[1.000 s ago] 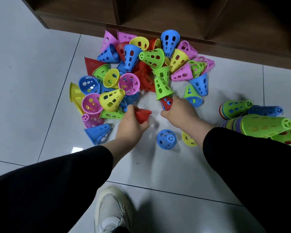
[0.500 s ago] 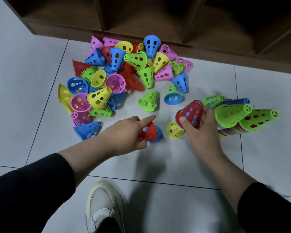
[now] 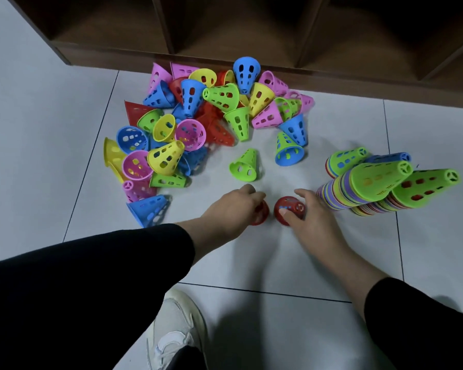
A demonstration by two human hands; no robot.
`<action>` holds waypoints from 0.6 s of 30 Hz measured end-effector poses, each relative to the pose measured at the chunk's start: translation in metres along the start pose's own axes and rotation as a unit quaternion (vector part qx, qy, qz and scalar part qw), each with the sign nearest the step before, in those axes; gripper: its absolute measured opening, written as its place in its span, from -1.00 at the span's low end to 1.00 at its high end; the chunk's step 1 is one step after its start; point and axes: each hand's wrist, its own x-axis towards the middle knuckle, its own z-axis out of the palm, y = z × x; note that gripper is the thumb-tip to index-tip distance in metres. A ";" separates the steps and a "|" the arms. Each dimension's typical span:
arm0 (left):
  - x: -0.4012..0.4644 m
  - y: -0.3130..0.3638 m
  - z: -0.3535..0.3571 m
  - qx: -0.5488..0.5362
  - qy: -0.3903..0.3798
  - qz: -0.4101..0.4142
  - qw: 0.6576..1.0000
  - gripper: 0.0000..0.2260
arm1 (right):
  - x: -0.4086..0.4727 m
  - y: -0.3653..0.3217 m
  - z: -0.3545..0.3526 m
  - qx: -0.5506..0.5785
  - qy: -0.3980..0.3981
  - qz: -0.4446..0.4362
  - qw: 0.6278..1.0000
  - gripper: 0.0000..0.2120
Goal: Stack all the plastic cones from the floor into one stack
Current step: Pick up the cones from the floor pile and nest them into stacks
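A heap of several perforated plastic cones [image 3: 198, 121] in pink, blue, green, yellow and red lies on the white tiles at upper left. A single green cone [image 3: 245, 166] lies apart from it. Tall stacks of cones [image 3: 369, 188], topped with green ones, stand at the right. My left hand [image 3: 233, 209] grips a red cone [image 3: 261, 214] that is mostly hidden under the fingers. My right hand [image 3: 308, 212] holds another red cone [image 3: 289, 208] upright on the floor, tip up, just right of the first.
A dark wooden shelf unit [image 3: 251, 36] runs along the top edge, its base right behind the heap. A lone blue cone [image 3: 150, 209] lies at the heap's near edge. My white shoe [image 3: 177, 332] stands at bottom centre. Bare tiles lie around the hands.
Both hands have come together at the centre. The right hand lowered its red cone down onto the floor; it now covers the spot where the yellow cone lay. The blue cone by the left hand is out of sight.
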 end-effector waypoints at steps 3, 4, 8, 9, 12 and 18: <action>-0.008 -0.015 -0.003 -0.036 0.085 -0.015 0.996 -0.54 | 0.006 -0.014 -0.005 -0.006 0.026 -0.056 0.998 -0.57; -0.013 -0.022 -0.004 -0.021 0.110 -0.020 0.993 -0.56 | 0.011 -0.019 -0.006 -0.010 0.032 -0.069 0.997 -0.60; -0.042 -0.063 -0.014 0.059 0.193 -0.063 0.977 -0.67 | 0.037 -0.043 -0.003 -0.017 0.013 -0.061 0.998 -0.63; -0.052 -0.076 -0.017 0.083 0.206 -0.078 0.972 -0.69 | 0.045 -0.049 0.000 -0.015 -0.003 -0.053 0.998 -0.62; -0.084 -0.109 -0.022 0.155 0.222 -0.123 0.955 -0.66 | 0.070 -0.071 0.013 -0.018 -0.059 -0.031 0.998 -0.54; -0.122 -0.147 -0.010 0.201 0.170 -0.203 0.943 -0.45 | 0.115 -0.111 0.052 0.025 -0.097 0.089 0.991 -0.29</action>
